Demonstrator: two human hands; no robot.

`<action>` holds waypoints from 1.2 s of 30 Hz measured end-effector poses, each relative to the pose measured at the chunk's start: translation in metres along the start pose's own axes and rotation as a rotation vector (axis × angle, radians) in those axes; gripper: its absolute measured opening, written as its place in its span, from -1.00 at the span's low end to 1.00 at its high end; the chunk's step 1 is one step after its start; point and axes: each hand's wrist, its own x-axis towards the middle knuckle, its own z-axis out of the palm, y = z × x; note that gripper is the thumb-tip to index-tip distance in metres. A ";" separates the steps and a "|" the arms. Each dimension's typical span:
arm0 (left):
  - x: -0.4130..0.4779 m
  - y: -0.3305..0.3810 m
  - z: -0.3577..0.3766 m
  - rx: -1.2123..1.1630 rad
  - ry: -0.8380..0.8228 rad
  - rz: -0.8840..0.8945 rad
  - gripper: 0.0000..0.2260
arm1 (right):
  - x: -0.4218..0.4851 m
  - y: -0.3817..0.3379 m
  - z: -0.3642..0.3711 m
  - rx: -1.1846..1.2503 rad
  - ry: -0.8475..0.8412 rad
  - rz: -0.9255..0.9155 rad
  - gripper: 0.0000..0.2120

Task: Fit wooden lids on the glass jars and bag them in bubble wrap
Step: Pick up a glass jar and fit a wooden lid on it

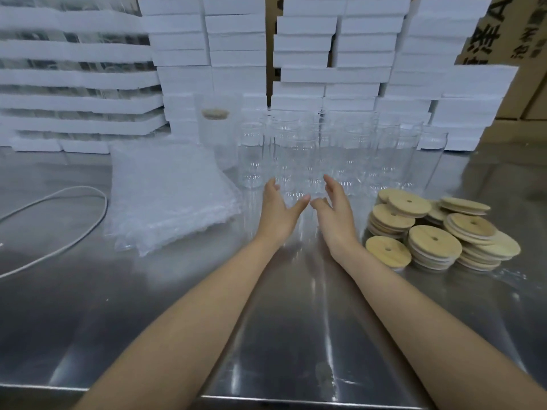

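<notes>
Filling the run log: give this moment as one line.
left hand open; right hand open; both at front jars; lids piled right; bubble wrap left

A: Arm position?
B: Both forearms are pointing forward, converging toward the centre.
A: Hand state?
B: The left hand (278, 213) and right hand (336, 216) are facing each other, fingers straight and spread, thumbs nearly touching.

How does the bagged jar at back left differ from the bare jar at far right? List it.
The bagged jar wears a wooden lid; the bare jar is open-mouthed. The bagged jar sits in a bubble-wrap bag; the bare jar is uncovered. Both stand upright on the steel table.
</notes>
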 end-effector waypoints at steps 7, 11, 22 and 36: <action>0.002 -0.002 0.001 0.135 -0.103 0.025 -0.20 | 0.010 0.006 -0.005 0.051 -0.111 0.052 -0.40; 0.002 -0.001 0.000 0.115 -0.056 0.048 -0.27 | 0.014 0.008 -0.006 -0.023 -0.095 0.056 -0.33; -0.002 0.004 -0.005 -0.155 -0.129 0.216 -0.28 | 0.004 0.003 -0.001 0.019 -0.139 -0.129 -0.25; 0.004 0.016 -0.019 -0.884 -0.442 -0.210 -0.56 | 0.016 -0.003 0.000 0.251 -0.269 0.038 -0.28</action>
